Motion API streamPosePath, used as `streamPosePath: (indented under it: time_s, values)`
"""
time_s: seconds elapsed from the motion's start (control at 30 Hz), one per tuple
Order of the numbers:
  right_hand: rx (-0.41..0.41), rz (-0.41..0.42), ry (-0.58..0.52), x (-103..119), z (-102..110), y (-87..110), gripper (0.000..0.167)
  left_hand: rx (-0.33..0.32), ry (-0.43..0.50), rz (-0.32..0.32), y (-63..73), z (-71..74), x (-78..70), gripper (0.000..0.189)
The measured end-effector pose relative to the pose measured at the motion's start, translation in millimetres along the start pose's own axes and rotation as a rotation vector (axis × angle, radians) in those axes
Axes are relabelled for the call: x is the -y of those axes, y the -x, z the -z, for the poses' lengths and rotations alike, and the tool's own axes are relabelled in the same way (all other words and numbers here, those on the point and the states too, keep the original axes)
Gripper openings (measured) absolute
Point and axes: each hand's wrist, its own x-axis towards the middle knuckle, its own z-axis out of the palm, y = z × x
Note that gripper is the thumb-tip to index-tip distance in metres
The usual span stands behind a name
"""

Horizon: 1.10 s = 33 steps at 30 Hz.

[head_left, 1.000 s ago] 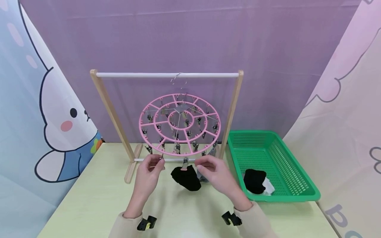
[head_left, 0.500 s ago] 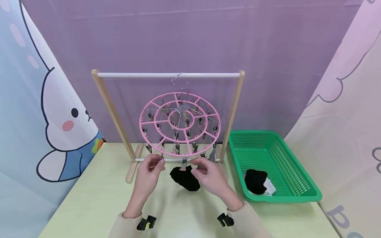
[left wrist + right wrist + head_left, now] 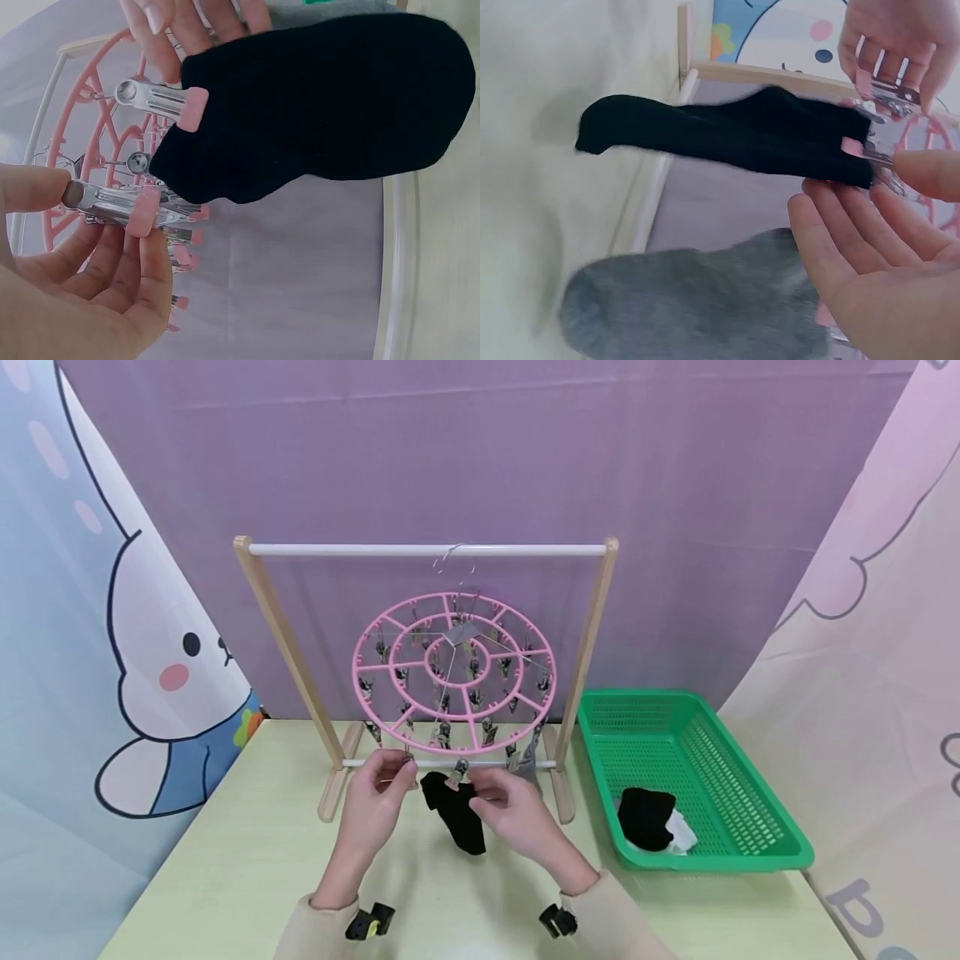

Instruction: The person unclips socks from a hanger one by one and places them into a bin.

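A black sock (image 3: 457,818) hangs by its cuff from a metal clip (image 3: 161,101) with pink tips, below the front of a round pink clip hanger (image 3: 456,686). Just left of it, my left hand (image 3: 378,793) pinches a second clip (image 3: 112,204) between thumb and fingers; nothing shows between that clip's tips. On the sock's right side is my right hand (image 3: 513,814). Its fingers (image 3: 855,225) touch the edge of the cuff, while the thumb stays apart from them. A grey sock (image 3: 697,307) hangs beside the right hand.
The hanger hooks onto the white bar (image 3: 360,550) of a wooden-sided rack, with several more clips around its rings. At the right, a green basket (image 3: 720,860) holds a folded black cloth item (image 3: 647,818) and a white one (image 3: 681,833). Everything stands on a pale table (image 3: 225,860).
My right hand has moved left to the black sock's cuff. The sock and its clip have swung left and turned narrower to view. The left hand keeps its clip in place.
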Motion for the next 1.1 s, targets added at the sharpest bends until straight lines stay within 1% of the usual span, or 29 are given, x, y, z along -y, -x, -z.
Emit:
streamPosePath:
  time_s: [0.17,0.37,0.47,0.67,0.77,0.83,0.93,1.0,1.03,1.1]
  values:
    - [-0.021,-0.004,0.039,-7.2,-6.1,-0.3,0.029,0.007,0.024,0.000,1.1,1.1,-1.8,0.021]
    - [-0.040,-0.013,0.065,-14.9,-7.6,-0.8,0.018,0.005,0.003,-0.006,1.0,-0.1,-0.8,0.021]
    - [-0.037,-0.035,0.055,-15.5,-7.0,0.3,0.014,-0.003,-0.016,-0.019,0.5,-0.3,0.6,0.022]
    - [0.000,-0.039,0.006,-11.8,-4.9,3.4,0.011,-0.042,-0.085,-0.057,0.9,-0.8,1.4,0.027]
    - [0.020,-0.051,-0.019,-8.7,-4.3,4.2,0.009,-0.089,-0.120,-0.126,3.8,-2.0,1.4,0.029]
    - [0.031,-0.057,-0.034,-6.5,-4.4,4.7,0.008,-0.141,-0.145,-0.198,7.1,-3.7,1.2,0.029]
    - [0.042,-0.058,-0.054,-2.8,-4.0,5.9,0.009,-0.236,-0.186,-0.347,12.3,-8.1,-0.6,0.028]
    - [0.048,-0.057,-0.070,-0.5,-3.6,6.5,0.010,-0.281,-0.207,-0.465,14.5,-12.0,-2.7,0.025]
    - [0.052,-0.056,-0.078,0.5,-3.3,6.8,0.010,-0.293,-0.212,-0.524,15.1,-14.2,-4.1,0.024]
    - [0.060,-0.054,-0.086,2.3,-2.3,7.3,0.011,-0.289,-0.216,-0.617,15.8,-18.6,-7.0,0.023]
